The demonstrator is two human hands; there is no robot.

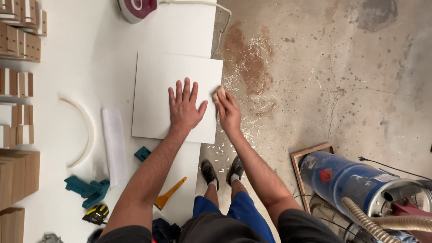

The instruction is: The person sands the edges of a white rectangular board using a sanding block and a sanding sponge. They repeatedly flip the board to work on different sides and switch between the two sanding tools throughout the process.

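From my feed, left hand [184, 108] lies flat, palm down, on the white square panel [166, 90], fingers spread wide, thumb out to the right. The panel sits mid-frame, slightly left of centre, on the white worktable [90, 54], its right edge running along the table's right edge. Right hand [228, 112] is at that right edge, fingers curled and pinched around a small pale block [220, 93] pressed against the panel's side; I can't tell what the block is.

On the table, left of the panel: a white strip [114, 144] lying lengthwise, a curved white edging piece [85, 130] further left. Stacks of small wooden pieces [20, 45] run down the left edge of the frame. Lower left: teal clamp [87, 190], yellow-black tape measure [96, 213], orange scraper [170, 194] just beside the left forearm, small teal block [142, 153]. A dark-red iron [137, 8] at top centre, cord trailing right.

Right half of the frame is concrete floor [337, 67] with wood shavings [249, 58] scattered next to the table. Blue drum vacuum [351, 180] with ribbed hose [382, 222] in the lower right. My shoes [222, 171] show at bottom centre.
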